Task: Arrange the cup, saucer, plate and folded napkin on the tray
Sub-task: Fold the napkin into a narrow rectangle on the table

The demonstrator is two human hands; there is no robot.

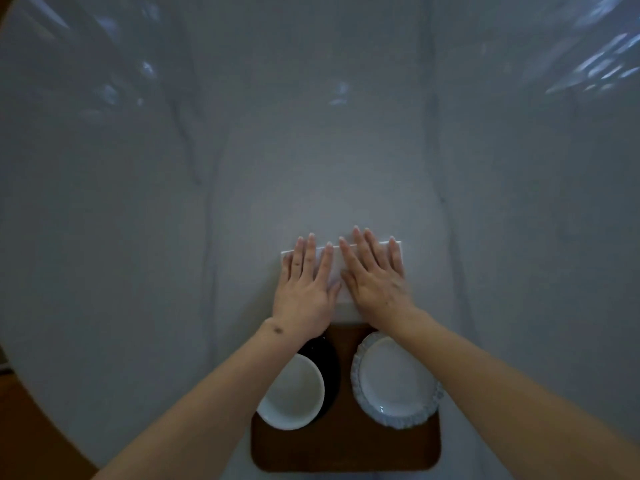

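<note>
1. The table (pixel 138 237) is covered in a pale grey cloth with soft creases; a strip of wooden floor (pixel 20 427) shows at the lower left. No writing, brand or label can be read anywhere.
2. The left hand (pixel 304 289) lies palm down on the left half of the napkin, its fingers (pixel 310 251) straight, slightly spread and gripping nothing. Its forearm crosses over the cup's left rim.
3. The cup (pixel 292 393) is white and empty. It stands on the left part of the tray, on top of the saucer.
4. The saucer (pixel 329 362) is black, and only its right side and far edge show from under the cup.
5. The napkin (pixel 337 271) is white and folded into a rectangle. It lies flat on the table just beyond the tray's far edge, not on the tray, and both hands press on it.
6. The tray (pixel 346 445) is brown wood with rounded corners, and sits near the bottom of the view. Its near strip is bare.
7. The right hand (pixel 377 282) lies palm down on the right half of the napkin, fingers (pixel 372 247) flat, a little apart and holding nothing; its thumb nearly meets the left hand.
8. The plate (pixel 396 379) is white with a ruffled grey-blue rim and is empty. It sits on the right part of the tray, beside the saucer and apart from it, partly under the right forearm.
</note>
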